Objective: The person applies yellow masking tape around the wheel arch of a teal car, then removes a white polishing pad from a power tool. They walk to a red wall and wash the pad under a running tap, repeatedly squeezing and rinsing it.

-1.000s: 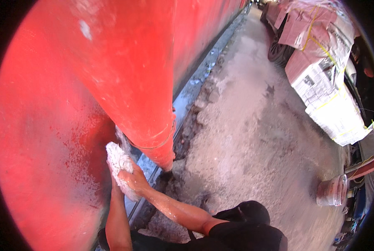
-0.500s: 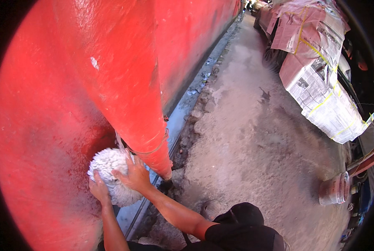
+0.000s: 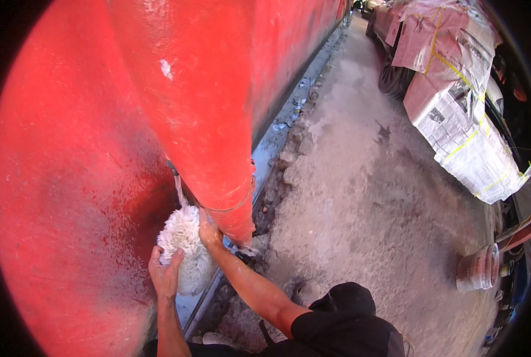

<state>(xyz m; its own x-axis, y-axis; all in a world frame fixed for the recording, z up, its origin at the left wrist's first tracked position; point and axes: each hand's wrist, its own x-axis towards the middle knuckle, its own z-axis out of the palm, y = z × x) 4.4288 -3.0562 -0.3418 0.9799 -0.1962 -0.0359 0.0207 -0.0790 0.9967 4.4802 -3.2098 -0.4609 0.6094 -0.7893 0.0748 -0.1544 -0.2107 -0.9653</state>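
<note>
A round, white, shaggy wool polishing pad (image 3: 188,262) is held low between my two hands, beside the red wall. My left hand (image 3: 165,271) grips its near left edge, thumb against the pile. Along its right side, my right hand (image 3: 209,232) is pressed, with its fingertips partly hidden behind the pad and pillar. A thin stream of water (image 3: 180,190) runs from a small spout (image 3: 171,166) onto the top of the pad. The pile looks wet and clumped.
The red pillar (image 3: 200,119) stands right beside my right hand. Wet splashes darken the red wall (image 3: 69,196). Rough concrete ground (image 3: 349,208) stretches to the right, with a clear plastic bucket (image 3: 478,268) and a vehicle covered in taped newspaper (image 3: 456,125).
Both hands and the pad have shifted a little to the right in view. The pad has turned more edge-on, and my right hand has moved from its face to its right side.
</note>
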